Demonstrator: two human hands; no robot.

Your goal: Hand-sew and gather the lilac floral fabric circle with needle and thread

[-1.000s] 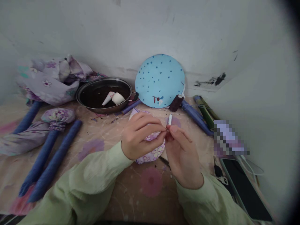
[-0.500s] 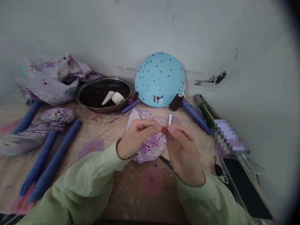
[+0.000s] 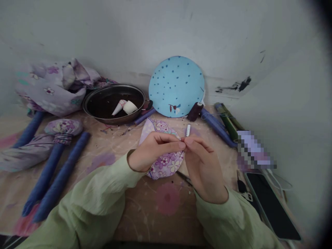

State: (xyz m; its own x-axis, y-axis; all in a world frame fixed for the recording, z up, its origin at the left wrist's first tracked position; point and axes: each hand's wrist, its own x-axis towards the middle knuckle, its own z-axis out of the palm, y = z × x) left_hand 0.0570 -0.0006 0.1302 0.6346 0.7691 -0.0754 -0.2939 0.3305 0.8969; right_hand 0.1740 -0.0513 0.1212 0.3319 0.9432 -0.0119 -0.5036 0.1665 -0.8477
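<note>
My left hand (image 3: 155, 149) and my right hand (image 3: 204, 166) meet at the fingertips over the table, thumbs and forefingers pinched together. Whatever lies between the fingertips is too small to make out. Beneath my left hand rests a round floral fabric piece (image 3: 167, 164) in purple and white, partly covered by the hand. A white marker-like stick (image 3: 188, 130) lies just beyond my fingertips. Dark scissors (image 3: 183, 177), partly hidden, lie beside my right wrist.
A pan (image 3: 114, 119) holds white spools. Behind stand a blue dotted disc (image 3: 177, 86) and dark thread spool (image 3: 195, 111). Blue rolls (image 3: 62, 176) and floral bundles (image 3: 52, 90) lie left; a phone (image 3: 272, 205), cable and green tubes (image 3: 227, 121) lie right.
My left fingertips have shifted slightly right, so the thumb now overlaps the right fingertips more closely. The reddish bit seen between them earlier no longer shows.
</note>
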